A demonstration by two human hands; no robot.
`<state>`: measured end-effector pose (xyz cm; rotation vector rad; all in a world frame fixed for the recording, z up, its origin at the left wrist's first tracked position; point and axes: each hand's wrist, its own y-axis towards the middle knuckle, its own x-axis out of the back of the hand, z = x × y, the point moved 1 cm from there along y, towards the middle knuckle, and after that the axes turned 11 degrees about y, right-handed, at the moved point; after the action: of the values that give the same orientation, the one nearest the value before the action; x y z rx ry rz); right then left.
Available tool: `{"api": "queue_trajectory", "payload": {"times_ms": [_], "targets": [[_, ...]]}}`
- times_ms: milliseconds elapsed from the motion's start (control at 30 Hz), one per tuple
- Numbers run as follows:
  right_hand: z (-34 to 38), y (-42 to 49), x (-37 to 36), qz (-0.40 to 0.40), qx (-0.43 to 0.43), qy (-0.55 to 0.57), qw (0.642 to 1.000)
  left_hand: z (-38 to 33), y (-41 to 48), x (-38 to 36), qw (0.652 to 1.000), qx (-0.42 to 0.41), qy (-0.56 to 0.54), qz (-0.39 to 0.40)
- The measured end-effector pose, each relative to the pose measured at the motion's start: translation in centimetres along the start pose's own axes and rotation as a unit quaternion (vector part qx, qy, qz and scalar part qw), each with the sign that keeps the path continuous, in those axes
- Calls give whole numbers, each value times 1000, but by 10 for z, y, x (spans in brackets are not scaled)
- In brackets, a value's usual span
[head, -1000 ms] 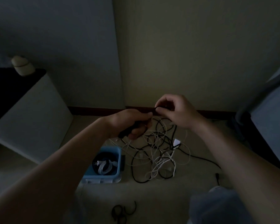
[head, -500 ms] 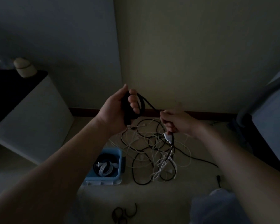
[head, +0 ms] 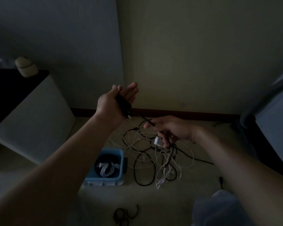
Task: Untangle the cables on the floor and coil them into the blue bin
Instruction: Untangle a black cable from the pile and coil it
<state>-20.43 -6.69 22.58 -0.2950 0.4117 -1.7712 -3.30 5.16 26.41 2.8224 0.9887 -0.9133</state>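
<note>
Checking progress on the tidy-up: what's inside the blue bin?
Inside the blue plastic bin lie a coiled white cable and, around it, a coiled black cable. The bin's floor beneath them is covered, and the left forearm overlaps its left edge.

The pale floor (head: 95, 203) in front of you carries the blue bin (head: 103, 181), with the tangle of black and white cables (head: 162, 162) sprawled just to its right. A small black loop (head: 121, 215) lies apart, nearer you, and a white cabinet (head: 31, 119) stands at your left.
</note>
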Motion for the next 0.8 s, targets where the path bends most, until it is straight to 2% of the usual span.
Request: {"api": "queue_trajectory", "payload": {"times_ms": [100,167,233,267,333,367,400,467,500,533,633,667,733,767,800], "targets": [[1,-1,-4,18,-33,17,999,4,-2,-6,996,-43,63,-39],[1,1,-5,11,-28,-21,999,8,-2,-8,984,-84,142,-66],[4,3,-8,4,8,-46,999,15,-2,-8,949,-128,278,-70],[6,2,-9,0,31,-44,999,20,-1,-7,917,-150,362,-67],[10,0,-12,-4,63,-38,997,31,0,-3,811,-196,548,-60],[12,-1,-13,-3,70,-39,997,38,-1,-1,737,-203,642,-48],[13,-2,-13,1,76,-44,996,45,-2,0,647,-204,734,-31],[12,-3,-13,-1,92,-73,993,55,-3,4,476,-212,853,15],[12,-4,-12,-12,106,-90,990,55,-4,4,448,-219,866,26],[11,-5,-10,-30,126,-103,986,54,-4,5,458,-223,860,38],[11,-7,-2,-71,180,-116,974,50,-8,-2,583,-165,789,101],[11,-8,0,-71,189,-111,973,49,-9,-4,623,-105,762,141],[8,-8,6,-73,198,-103,972,47,-14,-9,751,66,619,221],[7,-8,9,-89,201,-108,970,44,-16,-11,780,121,563,243],[5,-7,13,-110,200,-120,966,41,-18,-12,783,136,544,267]]}}
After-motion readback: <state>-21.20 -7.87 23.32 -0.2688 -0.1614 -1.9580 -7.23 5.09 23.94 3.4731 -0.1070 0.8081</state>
